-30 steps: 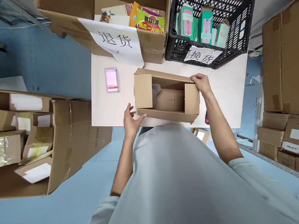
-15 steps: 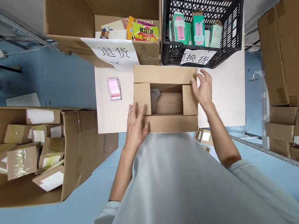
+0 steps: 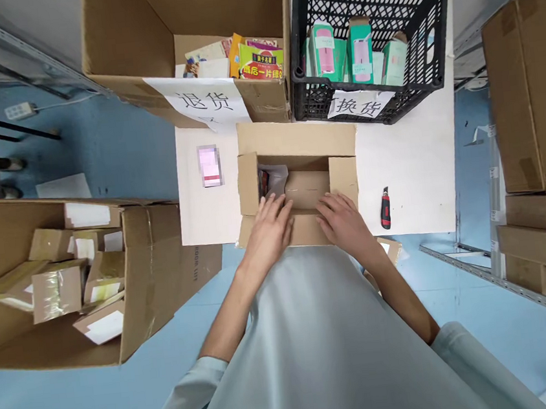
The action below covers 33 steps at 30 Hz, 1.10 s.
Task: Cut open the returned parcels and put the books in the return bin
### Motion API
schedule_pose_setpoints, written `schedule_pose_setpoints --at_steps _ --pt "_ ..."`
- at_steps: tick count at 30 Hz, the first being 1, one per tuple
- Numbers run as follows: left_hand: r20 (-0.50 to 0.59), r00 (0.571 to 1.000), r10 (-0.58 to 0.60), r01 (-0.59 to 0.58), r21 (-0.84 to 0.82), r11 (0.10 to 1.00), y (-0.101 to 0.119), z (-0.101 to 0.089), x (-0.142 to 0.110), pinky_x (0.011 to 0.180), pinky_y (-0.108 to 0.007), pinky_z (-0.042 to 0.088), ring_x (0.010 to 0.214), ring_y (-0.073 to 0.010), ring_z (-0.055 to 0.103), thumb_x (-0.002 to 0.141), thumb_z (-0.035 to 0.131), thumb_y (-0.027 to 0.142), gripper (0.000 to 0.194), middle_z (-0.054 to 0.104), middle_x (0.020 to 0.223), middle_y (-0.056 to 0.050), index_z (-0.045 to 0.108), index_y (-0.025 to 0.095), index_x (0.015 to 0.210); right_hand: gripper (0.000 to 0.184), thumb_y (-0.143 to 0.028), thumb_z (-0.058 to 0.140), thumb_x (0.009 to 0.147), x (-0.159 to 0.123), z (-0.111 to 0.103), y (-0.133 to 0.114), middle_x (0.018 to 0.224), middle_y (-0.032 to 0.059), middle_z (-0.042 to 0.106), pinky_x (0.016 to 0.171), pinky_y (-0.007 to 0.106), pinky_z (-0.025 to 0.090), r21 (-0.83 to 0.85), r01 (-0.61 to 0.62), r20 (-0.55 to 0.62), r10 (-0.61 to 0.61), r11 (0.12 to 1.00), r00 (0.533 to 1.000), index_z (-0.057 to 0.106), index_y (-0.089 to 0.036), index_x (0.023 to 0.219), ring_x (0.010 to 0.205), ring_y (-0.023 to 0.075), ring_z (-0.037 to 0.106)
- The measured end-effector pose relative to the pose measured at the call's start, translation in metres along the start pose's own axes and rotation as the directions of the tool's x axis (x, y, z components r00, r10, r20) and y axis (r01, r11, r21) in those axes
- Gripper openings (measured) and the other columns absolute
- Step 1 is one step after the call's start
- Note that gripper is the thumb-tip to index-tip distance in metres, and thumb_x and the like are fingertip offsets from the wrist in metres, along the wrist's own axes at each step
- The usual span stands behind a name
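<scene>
A small cardboard box (image 3: 295, 139) stands with its flaps spread on the white table, close to my body. My left hand (image 3: 268, 229) lies on the near flap's left part, fingers stretched toward the opening. On the same flap's right part rests my right hand (image 3: 344, 224), its fingers extended over the edge. Neither hand is wrapped round anything. Inside the box, at the left, sits crumpled whitish wrapping (image 3: 277, 179) beside something dark that I cannot make out.
A red and black utility knife (image 3: 385, 209) lies right of the box, a blurred pink card (image 3: 209, 165) left. Behind stand a large carton (image 3: 134, 92) with packets and a black crate (image 3: 373, 93) with green boxes. A parcel-filled carton (image 3: 148, 270) is at left.
Both hands have moved from the box's sides inward onto its near flap. The utility knife, hidden before, now shows at the right. The dark thing inside the box has come into view.
</scene>
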<state>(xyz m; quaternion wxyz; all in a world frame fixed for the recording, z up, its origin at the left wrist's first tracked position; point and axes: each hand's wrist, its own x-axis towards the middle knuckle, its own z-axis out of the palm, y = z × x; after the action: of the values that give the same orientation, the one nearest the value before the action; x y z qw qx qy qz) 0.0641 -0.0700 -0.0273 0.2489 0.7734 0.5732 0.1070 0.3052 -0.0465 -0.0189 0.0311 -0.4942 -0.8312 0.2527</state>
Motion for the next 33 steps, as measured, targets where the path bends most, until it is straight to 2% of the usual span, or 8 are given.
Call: schedule_pose_setpoints --at_steps 3,6,9,13,18,23,28,33 --pt "-0.122 0.990 -0.068 0.069 0.006 0.998 -0.021 -0.021 -0.015 0.140 -0.073 0.030 0.172 -0.0408 0.038 0.115 0.052 0.033 0.049 0.054 0.174 -0.018 0.059 0.021 0.162 0.041 -0.023 0.046 0.116 -0.007 -0.012 0.000 0.145 0.0163 0.076 0.137 0.060 0.043 -0.005 0.009 -0.025 -0.009 1.000 1.000 0.075 -0.017 0.145 0.151 0.0345 0.063" --pt "-0.206 0.963 -0.174 0.168 -0.047 0.985 -0.051 -0.034 -0.025 0.138 -0.073 0.033 0.175 -0.0432 0.031 0.112 0.062 0.046 0.061 0.044 0.181 -0.019 0.051 0.024 0.169 0.039 -0.029 0.051 0.117 -0.021 -0.026 0.002 0.150 0.0160 0.074 0.135 0.064 0.044 0.000 -0.001 -0.093 0.001 1.000 0.996 0.073 -0.020 0.148 0.149 0.0350 0.064" --pt "-0.213 0.944 -0.252 0.228 -0.134 0.965 -0.079 -0.031 -0.028 0.138 -0.070 0.036 0.172 -0.0439 0.037 0.105 0.073 0.060 0.078 0.042 0.181 -0.022 0.048 0.024 0.170 0.045 -0.042 0.061 0.115 -0.042 -0.037 0.015 0.161 0.0159 0.067 0.135 0.069 0.041 -0.004 -0.047 -0.166 0.046 0.999 0.985 0.068 -0.025 0.156 0.154 0.0378 0.060" --pt "-0.187 0.909 -0.374 0.313 -0.289 0.905 -0.096 -0.015 -0.023 0.137 -0.063 0.041 0.167 -0.0412 0.046 0.099 0.079 0.062 0.086 0.049 0.176 -0.022 0.050 0.021 0.168 0.063 -0.058 0.068 0.109 -0.065 -0.032 0.045 0.168 0.0194 0.059 0.131 0.074 0.042 0.002 -0.223 -0.197 0.219 0.975 0.956 0.061 -0.027 0.164 0.155 0.0431 0.055" --pt "-0.132 0.874 -0.467 0.337 -0.527 0.780 -0.098 0.000 -0.011 0.130 -0.054 0.052 0.159 -0.0348 0.056 0.098 0.077 0.059 0.086 0.055 0.171 -0.022 0.046 0.019 0.167 0.083 -0.066 0.079 0.100 -0.065 0.000 0.068 0.173 0.0218 0.049 0.132 0.070 0.044 0.131 -0.325 -0.158 0.343 0.937 0.926 0.055 -0.026 0.168 0.162 0.0439 0.046" --pt "-0.103 0.886 -0.453 0.319 -0.575 0.753 -0.096 -0.001 -0.001 0.128 -0.054 0.054 0.159 -0.0331 0.058 0.099 0.075 0.052 0.079 0.055 0.172 -0.020 0.044 0.022 0.166 0.100 -0.066 0.088 0.093 -0.056 0.017 0.072 0.177 0.0199 0.040 0.136 0.067 0.044 0.237 -0.359 -0.121 0.394 0.903 0.911 0.046 -0.029 0.175 0.167 0.0422 0.042" --pt "-0.111 0.889 -0.444 0.365 -0.413 0.834 -0.093 -0.002 -0.001 0.130 -0.056 0.051 0.165 -0.0368 0.050 0.099 0.078 0.053 0.076 0.048 0.176 -0.022 0.050 0.024 0.163 0.095 -0.065 0.085 0.096 -0.056 0.016 0.074 0.177 0.0198 0.040 0.134 0.066 0.047 0.238 -0.354 -0.114 0.388 0.904 0.914 0.047 -0.027 0.174 0.168 0.0423 0.043" --pt "-0.193 0.896 -0.399 0.378 -0.138 0.915 -0.070 0.000 0.009 0.137 -0.073 0.032 0.177 -0.0520 0.018 0.086 0.095 0.058 0.108 0.018 0.188 -0.031 0.042 0.019 0.171 0.089 -0.061 0.084 0.097 -0.055 0.018 0.074 0.177 0.0205 0.040 0.132 0.067 0.049 0.219 -0.347 -0.113 0.377 0.912 0.919 0.050 -0.027 0.173 0.166 0.0426 0.044"
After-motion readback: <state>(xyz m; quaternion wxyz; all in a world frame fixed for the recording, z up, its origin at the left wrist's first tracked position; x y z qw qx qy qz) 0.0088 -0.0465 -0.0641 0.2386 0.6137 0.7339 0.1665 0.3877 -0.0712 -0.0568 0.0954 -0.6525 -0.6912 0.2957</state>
